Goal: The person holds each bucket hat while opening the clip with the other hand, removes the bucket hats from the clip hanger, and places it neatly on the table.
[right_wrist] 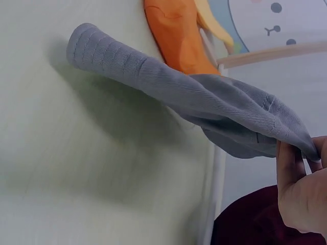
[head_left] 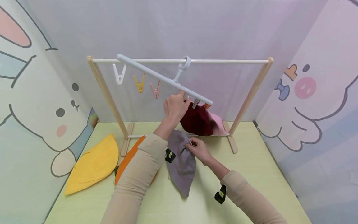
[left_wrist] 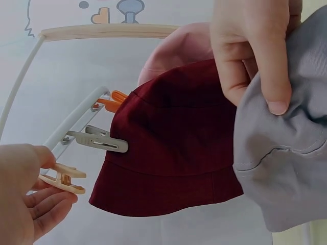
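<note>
My left hand (head_left: 176, 107) pinches a pale peach clothespin (left_wrist: 64, 179) under the light blue clip hanger (head_left: 148, 71); the clothespin's tips are apart with no fabric between them. With thumb and fingers, my right hand (head_left: 199, 151) grips the edge of a grey bucket hat (head_left: 183, 163), which hangs folded just below the hanger. A dark red bucket hat (left_wrist: 163, 148) hangs from a grey clothespin (left_wrist: 99, 139) beside the left hand. Behind it is a pink hat (left_wrist: 179, 53), by an orange clothespin (left_wrist: 113, 100) at the hanger's end.
The hanger tilts down to the right on the rack's white rod (head_left: 229, 61). White (head_left: 119, 74), yellow (head_left: 139, 83) and pink (head_left: 155, 90) clothespins dangle from its left half. A yellow hat (head_left: 96, 165) and an orange hat (head_left: 130, 158) lie on the table's left side.
</note>
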{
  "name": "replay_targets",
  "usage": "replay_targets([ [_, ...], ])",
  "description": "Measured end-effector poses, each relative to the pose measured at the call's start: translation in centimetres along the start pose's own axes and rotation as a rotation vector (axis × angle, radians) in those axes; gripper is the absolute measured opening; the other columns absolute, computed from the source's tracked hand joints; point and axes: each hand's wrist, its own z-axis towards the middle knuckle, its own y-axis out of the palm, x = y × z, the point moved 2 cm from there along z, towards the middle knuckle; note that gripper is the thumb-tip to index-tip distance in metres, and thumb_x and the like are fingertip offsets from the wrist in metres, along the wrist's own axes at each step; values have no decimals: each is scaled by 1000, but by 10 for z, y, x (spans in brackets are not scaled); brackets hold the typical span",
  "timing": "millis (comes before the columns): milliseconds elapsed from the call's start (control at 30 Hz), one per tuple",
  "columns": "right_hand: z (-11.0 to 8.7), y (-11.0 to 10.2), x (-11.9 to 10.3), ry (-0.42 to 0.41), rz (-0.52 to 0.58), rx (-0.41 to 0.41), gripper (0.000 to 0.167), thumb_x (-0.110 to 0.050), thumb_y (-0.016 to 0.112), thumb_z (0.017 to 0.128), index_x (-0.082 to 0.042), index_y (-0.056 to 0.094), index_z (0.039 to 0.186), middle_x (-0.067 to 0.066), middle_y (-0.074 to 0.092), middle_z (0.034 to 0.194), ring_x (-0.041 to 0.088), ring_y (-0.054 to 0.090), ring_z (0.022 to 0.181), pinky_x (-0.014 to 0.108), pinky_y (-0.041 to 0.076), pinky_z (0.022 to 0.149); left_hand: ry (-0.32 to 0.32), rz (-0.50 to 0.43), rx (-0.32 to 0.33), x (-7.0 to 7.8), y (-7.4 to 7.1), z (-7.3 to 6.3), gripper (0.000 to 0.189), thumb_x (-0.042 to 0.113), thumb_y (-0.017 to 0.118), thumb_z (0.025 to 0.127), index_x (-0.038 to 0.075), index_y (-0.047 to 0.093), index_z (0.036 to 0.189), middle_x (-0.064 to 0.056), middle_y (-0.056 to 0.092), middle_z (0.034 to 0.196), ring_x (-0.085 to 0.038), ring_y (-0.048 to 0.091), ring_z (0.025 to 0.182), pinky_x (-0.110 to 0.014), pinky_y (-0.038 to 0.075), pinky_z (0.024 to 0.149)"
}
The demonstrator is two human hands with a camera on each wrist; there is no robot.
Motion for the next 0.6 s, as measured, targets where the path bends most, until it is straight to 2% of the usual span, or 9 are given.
replay_targets([
  [200, 5, -1, 16, 32, 13, 40, 7, -6, 64, 83, 1, 62, 85, 3, 59, 78, 8, 51, 69, 21, 42, 60, 3, -6, 15, 0, -2, -1, 26, 32, 59, 87, 12, 54, 71, -1, 39, 45, -15, 32, 39, -26, 22, 40],
  [267, 2, -1, 10, 40, 4, 50, 8, -5, 63, 83, 3, 61, 86, 6, 59, 78, 9, 50, 68, 21, 41, 59, 0, -7, 13, 1, -2, 0, 27, 32, 59, 87, 12, 53, 70, -1, 39, 46, -15, 32, 40, -27, 22, 40],
  [433, 3, -2, 16, 36, -31, 68, 6, -6, 64, 82, 0, 62, 83, 3, 57, 74, 10, 49, 66, 22, 40, 58, -1, -11, 4, 0, -2, 0, 28, 33, 59, 87, 12, 52, 70, -1, 38, 46, -15, 31, 40, -26, 23, 40],
  [500, 6, -2, 27, 30, -50, 68, 6, -8, 65, 82, -3, 62, 81, -1, 56, 72, 10, 48, 65, 22, 40, 57, 1, -12, 2, 0, -2, 0, 29, 33, 59, 87, 12, 51, 69, 0, 37, 46, -15, 30, 41, -26, 22, 40],
  [600, 6, -2, 31, 21, -100, 58, 6, -9, 64, 83, -5, 62, 81, 0, 56, 72, 10, 48, 63, 22, 39, 56, 0, -9, -2, 1, -1, 0, 29, 33, 60, 87, 12, 51, 68, 0, 36, 46, -15, 30, 41, -26, 22, 40],
])
